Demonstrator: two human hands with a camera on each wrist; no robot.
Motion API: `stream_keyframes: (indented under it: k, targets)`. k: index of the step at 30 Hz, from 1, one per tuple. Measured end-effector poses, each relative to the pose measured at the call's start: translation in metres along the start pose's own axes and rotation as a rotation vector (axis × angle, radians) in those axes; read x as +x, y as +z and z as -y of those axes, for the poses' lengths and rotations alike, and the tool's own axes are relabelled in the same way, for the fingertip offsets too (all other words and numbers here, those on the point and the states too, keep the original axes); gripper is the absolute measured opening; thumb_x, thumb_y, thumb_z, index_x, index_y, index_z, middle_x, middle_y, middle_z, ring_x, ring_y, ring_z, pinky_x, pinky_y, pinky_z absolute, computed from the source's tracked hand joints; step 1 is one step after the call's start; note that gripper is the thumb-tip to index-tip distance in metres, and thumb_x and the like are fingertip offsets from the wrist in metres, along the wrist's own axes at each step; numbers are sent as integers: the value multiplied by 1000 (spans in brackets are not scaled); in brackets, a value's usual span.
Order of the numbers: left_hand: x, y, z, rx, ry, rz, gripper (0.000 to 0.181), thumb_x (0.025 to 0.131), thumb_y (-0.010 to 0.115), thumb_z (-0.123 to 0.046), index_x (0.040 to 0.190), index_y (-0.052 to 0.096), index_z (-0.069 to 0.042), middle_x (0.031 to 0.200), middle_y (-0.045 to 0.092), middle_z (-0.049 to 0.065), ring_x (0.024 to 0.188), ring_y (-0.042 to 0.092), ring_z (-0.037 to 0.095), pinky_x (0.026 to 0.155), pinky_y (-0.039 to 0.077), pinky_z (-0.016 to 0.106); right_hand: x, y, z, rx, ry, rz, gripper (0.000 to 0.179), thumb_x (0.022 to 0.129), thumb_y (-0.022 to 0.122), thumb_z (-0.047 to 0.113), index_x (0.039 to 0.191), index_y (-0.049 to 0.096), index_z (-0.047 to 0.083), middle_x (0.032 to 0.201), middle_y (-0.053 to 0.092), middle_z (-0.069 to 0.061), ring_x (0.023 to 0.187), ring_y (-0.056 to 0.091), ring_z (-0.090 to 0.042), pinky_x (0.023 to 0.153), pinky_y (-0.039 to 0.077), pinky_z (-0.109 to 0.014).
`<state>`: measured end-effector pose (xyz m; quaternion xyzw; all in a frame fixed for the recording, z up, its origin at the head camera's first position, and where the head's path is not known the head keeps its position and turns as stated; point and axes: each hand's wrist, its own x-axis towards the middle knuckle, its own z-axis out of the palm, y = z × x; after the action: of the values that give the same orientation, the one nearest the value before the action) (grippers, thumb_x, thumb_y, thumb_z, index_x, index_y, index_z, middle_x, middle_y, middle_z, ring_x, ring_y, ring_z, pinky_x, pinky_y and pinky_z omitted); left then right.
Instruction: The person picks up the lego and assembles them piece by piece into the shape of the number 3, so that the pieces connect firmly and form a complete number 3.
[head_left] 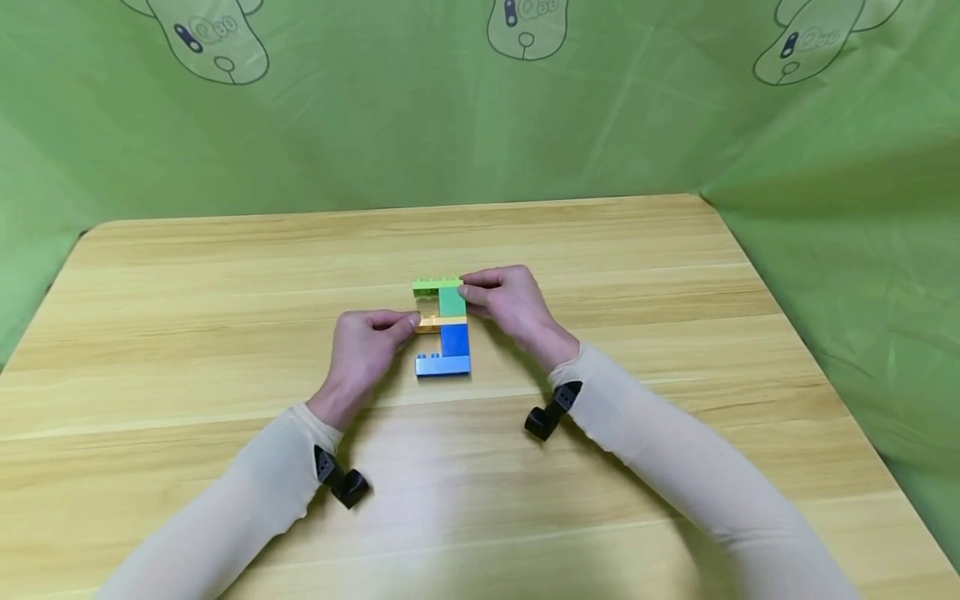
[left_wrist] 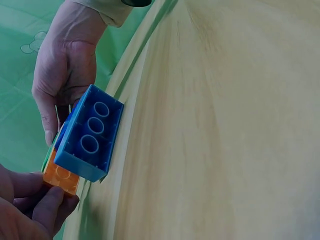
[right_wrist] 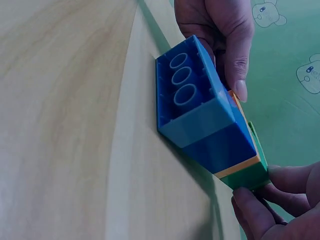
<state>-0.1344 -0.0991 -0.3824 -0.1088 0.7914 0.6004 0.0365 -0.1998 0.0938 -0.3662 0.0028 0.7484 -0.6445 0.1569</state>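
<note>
Several toy building bricks are joined into an E-like shape lying on its side at the middle of the table. From near to far these are a light blue brick (head_left: 446,367), a dark blue brick (head_left: 454,340), a thin orange brick (head_left: 453,321), a green brick (head_left: 452,302) and a lime brick (head_left: 427,288). My left hand (head_left: 366,346) pinches the orange brick's left end between thumb and fingers. At the far right end, my right hand (head_left: 517,304) grips the green brick. Hollow tubes under the light blue brick (left_wrist: 90,132) face the wrist cameras.
The wooden table (head_left: 225,275) has rounded far corners. A green cloth (head_left: 375,142) with cartoon animal heads hangs behind and beside it. Black wrist cameras stick out from the left sleeve (head_left: 255,475) and the right sleeve (head_left: 660,425).
</note>
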Motion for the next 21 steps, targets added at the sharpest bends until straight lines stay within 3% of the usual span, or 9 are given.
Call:
stream_keyframes:
  k: [12, 21]
  targets:
    - [6, -1, 1, 30, -61, 37, 18, 89, 75, -19, 104, 77, -10, 109, 71, 8, 111, 59, 21, 96, 47, 36, 1, 2, -8, -50, 5, -22, 28, 91, 66, -3, 119, 65, -6, 121, 62, -18, 109, 62, -25, 86, 54, -24]
    - [7, -2, 2, 49, -52, 38, 16, 90, 75, -19, 103, 77, -10, 108, 71, 8, 110, 59, 20, 94, 48, 36, 0, 2, -12, -60, -18, -23, 26, 90, 65, -6, 116, 66, -6, 116, 62, -16, 107, 62, -24, 87, 54, -25]
